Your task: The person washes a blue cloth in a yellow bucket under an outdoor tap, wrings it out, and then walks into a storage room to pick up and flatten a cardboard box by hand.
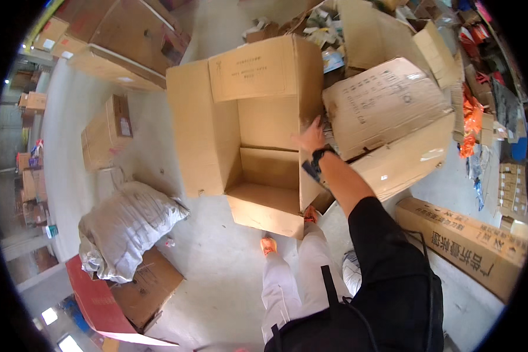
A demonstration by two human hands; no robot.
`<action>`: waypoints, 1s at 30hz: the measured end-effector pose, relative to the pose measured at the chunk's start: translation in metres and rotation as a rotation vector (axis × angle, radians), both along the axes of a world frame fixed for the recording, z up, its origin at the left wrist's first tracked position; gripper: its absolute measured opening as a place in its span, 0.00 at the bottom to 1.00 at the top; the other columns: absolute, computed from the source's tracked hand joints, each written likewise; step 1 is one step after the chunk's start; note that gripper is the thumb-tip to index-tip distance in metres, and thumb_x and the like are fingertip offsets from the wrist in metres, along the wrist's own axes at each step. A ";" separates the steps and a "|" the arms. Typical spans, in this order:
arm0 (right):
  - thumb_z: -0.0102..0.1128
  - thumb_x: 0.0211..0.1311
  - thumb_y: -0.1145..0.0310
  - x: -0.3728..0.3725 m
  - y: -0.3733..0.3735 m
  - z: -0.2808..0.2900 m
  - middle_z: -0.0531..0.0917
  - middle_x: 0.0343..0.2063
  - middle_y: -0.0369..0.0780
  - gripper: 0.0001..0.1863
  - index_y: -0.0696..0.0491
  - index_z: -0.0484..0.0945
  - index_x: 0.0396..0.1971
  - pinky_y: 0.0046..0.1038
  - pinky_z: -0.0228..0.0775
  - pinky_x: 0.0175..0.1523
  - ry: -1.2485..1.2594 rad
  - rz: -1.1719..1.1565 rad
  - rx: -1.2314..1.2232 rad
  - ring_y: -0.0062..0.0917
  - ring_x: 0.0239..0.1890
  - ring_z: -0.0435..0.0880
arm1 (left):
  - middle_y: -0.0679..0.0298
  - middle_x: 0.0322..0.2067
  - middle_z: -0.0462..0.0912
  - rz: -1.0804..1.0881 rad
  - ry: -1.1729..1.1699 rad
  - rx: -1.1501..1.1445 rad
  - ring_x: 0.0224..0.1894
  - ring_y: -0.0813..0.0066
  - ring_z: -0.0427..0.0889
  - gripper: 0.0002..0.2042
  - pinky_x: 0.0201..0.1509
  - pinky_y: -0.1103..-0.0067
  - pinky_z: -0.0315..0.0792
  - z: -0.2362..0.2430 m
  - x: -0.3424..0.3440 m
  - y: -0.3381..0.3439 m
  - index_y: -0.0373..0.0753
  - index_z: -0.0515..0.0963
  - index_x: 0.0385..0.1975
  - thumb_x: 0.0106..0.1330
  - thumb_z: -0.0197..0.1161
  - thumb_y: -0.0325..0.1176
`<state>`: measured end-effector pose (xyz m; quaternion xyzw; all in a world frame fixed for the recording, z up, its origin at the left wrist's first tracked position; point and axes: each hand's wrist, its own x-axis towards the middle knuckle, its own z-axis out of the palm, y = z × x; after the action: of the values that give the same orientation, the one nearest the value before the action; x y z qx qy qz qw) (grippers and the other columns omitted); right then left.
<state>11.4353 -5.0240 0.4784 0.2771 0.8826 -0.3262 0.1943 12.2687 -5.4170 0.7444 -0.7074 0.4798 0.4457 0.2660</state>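
Inspecting the middle of the frame, we find a large open carton (200, 126), its mouth facing us and its flaps spread. We judge its long axis to run from the upper to the lower part of the frame. We place the right hand (312, 139) just right of centre, at the carton's right side panel (309, 76); it appears to touch the cardboard there. From the fingers, the carton's hollow lies toward the left of the frame, while a printed carton (387, 105) lies near them on the right. We note that the panel edge runs roughly up and down the frame, and that the forearm (347, 183), with a dark watch (321, 154) at the wrist, meets it obliquely from the lower right. This crossing of hand and edge we judge the governing relation. The right hand is the nearer; the left hand is not visible to us. As to the fingers' condition, they look partly spread, but blur hides the tips; we cannot tell whether they grasp the panel or merely rest against it.
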 end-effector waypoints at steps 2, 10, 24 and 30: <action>0.82 0.48 0.52 -0.044 -0.001 -0.012 0.55 0.76 0.60 0.71 0.54 0.35 0.80 0.45 0.71 0.70 0.053 -0.079 0.039 0.55 0.70 0.71 | 0.58 0.38 0.85 -0.163 -0.171 -0.049 0.34 0.70 0.85 0.19 0.30 0.72 0.79 0.028 0.007 0.017 0.39 0.81 0.52 0.75 0.61 0.48; 0.65 0.62 0.65 -0.067 0.017 -0.087 0.82 0.54 0.61 0.46 0.64 0.52 0.75 0.45 0.78 0.61 -0.002 -0.038 -0.019 0.54 0.56 0.84 | 0.56 0.39 0.86 -0.514 0.119 -0.218 0.35 0.70 0.87 0.18 0.34 0.76 0.81 -0.002 -0.065 0.033 0.33 0.81 0.49 0.76 0.62 0.45; 0.58 0.58 0.76 0.313 -0.090 0.166 0.77 0.64 0.56 0.50 0.53 0.44 0.80 0.43 0.77 0.55 0.513 -0.108 -0.067 0.49 0.55 0.85 | 0.49 0.76 0.58 0.044 0.925 0.543 0.77 0.57 0.60 0.40 0.77 0.59 0.61 -0.053 -0.436 0.105 0.34 0.54 0.76 0.76 0.59 0.57; 0.60 0.63 0.82 0.442 -0.103 0.227 0.71 0.69 0.50 0.48 0.53 0.47 0.80 0.32 0.71 0.70 0.751 -0.158 -0.451 0.36 0.69 0.76 | 0.58 0.79 0.54 0.408 1.151 1.068 0.79 0.53 0.54 0.48 0.82 0.55 0.48 -0.014 -0.515 0.132 0.46 0.49 0.80 0.70 0.53 0.72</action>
<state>11.8775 -5.1273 0.7056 0.1566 0.7748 -0.6026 -0.1097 11.7533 -5.2850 0.7306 -0.2184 0.1253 0.9484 0.1927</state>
